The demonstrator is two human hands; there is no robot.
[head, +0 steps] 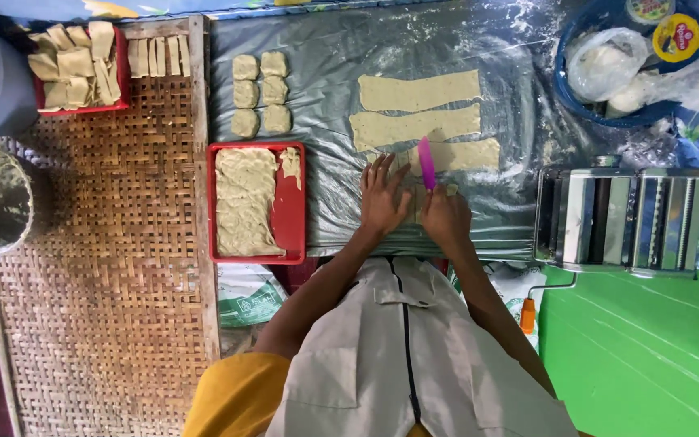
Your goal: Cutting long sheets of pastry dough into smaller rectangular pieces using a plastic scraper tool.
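My right hand (445, 215) grips a pink knife (427, 162) with its blade pointing away from me, over a flat strip of pale dough (472, 154). My left hand (382, 194) lies flat, fingers spread, on the near end of the dough just left of the knife. Two more long dough strips (418, 91) (414, 125) lie farther off on the floured plastic sheet (325, 97).
A red tray (294, 218) with a dough slab sits to the left, several small dough blocks (260, 93) beyond it. Another red tray (121, 77) of cut pieces rests on a woven mat (99, 283). A metal pasta roller (620, 217) stands right, a blue basin (568, 89) with bags behind it.
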